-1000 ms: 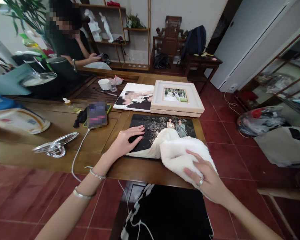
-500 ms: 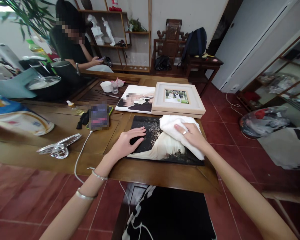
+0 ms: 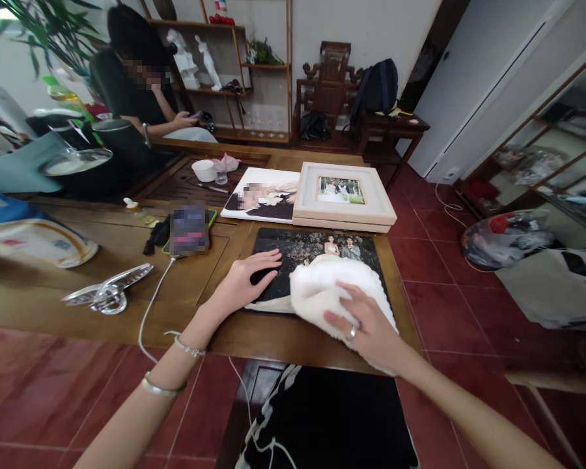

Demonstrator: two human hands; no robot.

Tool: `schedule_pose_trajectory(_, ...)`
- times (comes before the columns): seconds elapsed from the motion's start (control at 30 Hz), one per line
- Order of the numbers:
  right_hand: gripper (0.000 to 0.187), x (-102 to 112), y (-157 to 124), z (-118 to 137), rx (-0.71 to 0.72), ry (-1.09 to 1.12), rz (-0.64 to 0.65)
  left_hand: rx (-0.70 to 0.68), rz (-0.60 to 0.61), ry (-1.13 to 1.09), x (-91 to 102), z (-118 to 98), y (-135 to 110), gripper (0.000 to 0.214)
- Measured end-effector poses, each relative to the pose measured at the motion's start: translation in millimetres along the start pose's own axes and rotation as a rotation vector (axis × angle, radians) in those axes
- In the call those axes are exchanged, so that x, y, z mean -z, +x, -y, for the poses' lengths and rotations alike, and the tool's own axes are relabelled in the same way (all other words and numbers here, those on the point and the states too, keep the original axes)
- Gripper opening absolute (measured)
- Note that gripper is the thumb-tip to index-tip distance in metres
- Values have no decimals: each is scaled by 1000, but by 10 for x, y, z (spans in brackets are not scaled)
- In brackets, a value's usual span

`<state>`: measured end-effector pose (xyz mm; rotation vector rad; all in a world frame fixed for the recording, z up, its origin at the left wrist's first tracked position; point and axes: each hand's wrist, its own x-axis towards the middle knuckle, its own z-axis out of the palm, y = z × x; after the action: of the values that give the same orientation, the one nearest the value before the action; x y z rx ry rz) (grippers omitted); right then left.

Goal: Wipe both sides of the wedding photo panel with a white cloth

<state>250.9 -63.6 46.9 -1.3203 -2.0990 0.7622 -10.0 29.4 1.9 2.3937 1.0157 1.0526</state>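
A dark wedding photo panel (image 3: 273, 244) lies flat near the front edge of the wooden table. My left hand (image 3: 247, 277) rests on its left side with the fingers stretched out. A folded white towel (image 3: 342, 280) covers much of the panel's right half, and my right hand (image 3: 366, 319) grips it, pressing from above. Two small figures in the picture show above the towel; the part under the cloth is hidden. Just behind the panel are a pale frame (image 3: 307, 189) with a small photo, stacked on another, and a white-edged photo canvas (image 3: 273, 212).
Left of my hand lie a phone (image 3: 189, 228) with a white cable, a shiny silver tool (image 3: 110, 290) and a small dropper bottle (image 3: 131, 204). A white cup (image 3: 204, 170) stands farther back. A seated person (image 3: 131, 85) holds a phone across the table.
My right hand has drawn the towel toward me and slightly left over the panel, uncovering the two figures at its upper right. The left hand stays put.
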Motion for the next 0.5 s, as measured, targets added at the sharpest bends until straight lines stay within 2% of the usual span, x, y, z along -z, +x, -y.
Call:
schedule_pose_trajectory(0.1, 35, -48, -89, 110, 104, 9, 51, 0, 8, -8, 4, -7, 1, 23)
schedule_pose_trajectory(0.2, 34, -23, -13, 101, 106, 54, 67, 3, 10, -9, 2, -8, 1, 24)
schedule_pose_trajectory(0.37, 44, 68, 345, -35, 37, 58, -12, -10, -1, 13, -1, -2, 2, 23)
schedule_pose_trajectory(0.5, 44, 96, 676, -142, 47, 66, -75, -15, -4, 13, -6, 8, 1, 23)
